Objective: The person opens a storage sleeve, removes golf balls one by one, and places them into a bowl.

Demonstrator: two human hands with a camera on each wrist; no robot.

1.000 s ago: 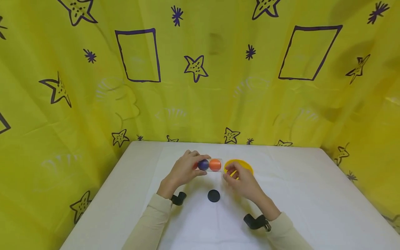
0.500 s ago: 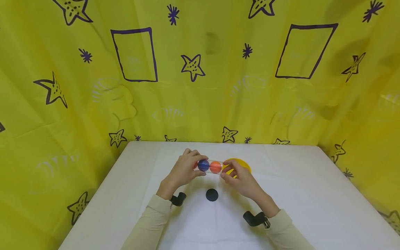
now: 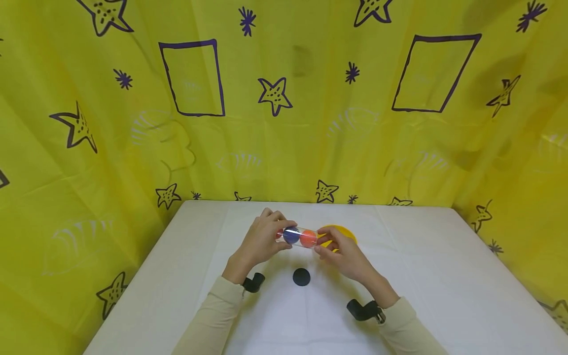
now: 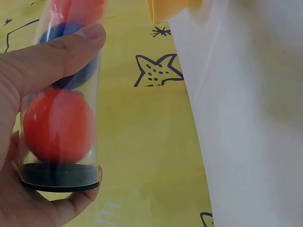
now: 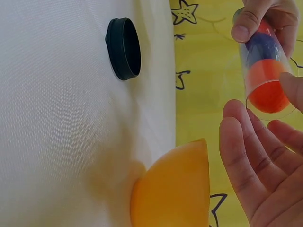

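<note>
The left hand (image 3: 262,239) grasps a clear plastic cylindrical tube (image 3: 300,236) above the white cloth-covered table (image 3: 412,276) — red ball (image 4: 59,125), blue ball (image 3: 291,235) and orange ball (image 3: 308,238) in line from its black-capped left end. The right hand (image 3: 343,254) is positioned at the tube's uncapped right end — whether it grips the rim cannot be told. A round black lid (image 3: 301,277) lies on the near side; a yellow plastic bowl (image 5: 173,194) stands beyond the right hand.

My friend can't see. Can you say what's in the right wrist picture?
A left hand grips a clear tube of colourful balls, its open end close to the right hand. A black cap and a yellow bowl are on a white table.
</note>
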